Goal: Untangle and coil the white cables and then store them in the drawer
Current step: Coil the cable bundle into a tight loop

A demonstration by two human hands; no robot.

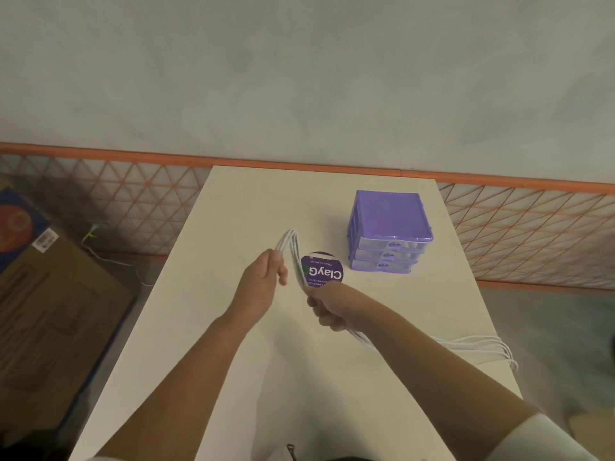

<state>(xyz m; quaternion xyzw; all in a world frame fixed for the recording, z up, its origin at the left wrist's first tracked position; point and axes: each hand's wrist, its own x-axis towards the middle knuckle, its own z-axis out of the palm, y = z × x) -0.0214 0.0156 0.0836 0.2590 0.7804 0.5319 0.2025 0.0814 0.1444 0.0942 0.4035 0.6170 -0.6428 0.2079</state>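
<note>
White thin cables (294,251) loop up in a bunch near the middle of the pale table (233,327). The left hand (266,277) pinches one side of the loop. The right hand (327,307) is closed around the other side, and loose strands trail to the table's right edge. Far right stands a purple plastic drawer box (387,231), drawers shut, next to a round purple sticker (322,269).

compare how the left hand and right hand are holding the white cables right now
The left hand pinches the folded loop end of the white cables, raised farther from the body; the right hand is fisted around the bundle lower and nearer. Past the right hand the strands trail loose to the table edge; past the left they bend back. Both are closed on the same bundle.
</note>
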